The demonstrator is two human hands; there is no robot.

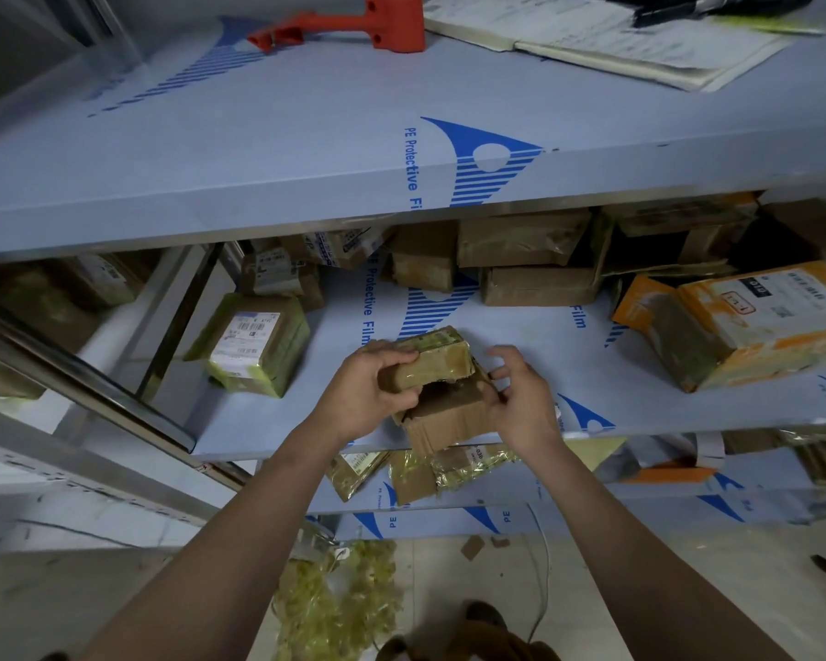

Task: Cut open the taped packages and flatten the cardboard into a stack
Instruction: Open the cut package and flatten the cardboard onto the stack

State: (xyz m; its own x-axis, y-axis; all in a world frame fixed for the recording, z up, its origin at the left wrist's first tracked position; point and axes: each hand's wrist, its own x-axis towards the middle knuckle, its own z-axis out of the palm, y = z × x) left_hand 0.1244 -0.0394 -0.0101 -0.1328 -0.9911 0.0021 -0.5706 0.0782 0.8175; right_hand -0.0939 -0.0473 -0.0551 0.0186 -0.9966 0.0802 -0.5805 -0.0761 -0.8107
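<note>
A small brown cardboard box (442,369), wrapped in yellowish tape, sits at the front of the middle shelf (606,369) with its near end torn open. My left hand (370,395) grips its taped top-left corner. My right hand (520,398) holds the torn right flap with thumb and fingers. A taped package with a white label (253,348) stands to the left. An orange and brown package (735,319) lies at the right. More taped boxes (520,260) crowd the shelf's back. An orange tool (354,26) lies on the top shelf (258,136).
Papers and a booklet (611,35) lie on the top shelf at the right. The lower shelf holds cardboard pieces and tape scraps (430,469). A heap of stripped yellowish tape (339,593) lies on the floor. A metal rack post (87,379) slants at the left.
</note>
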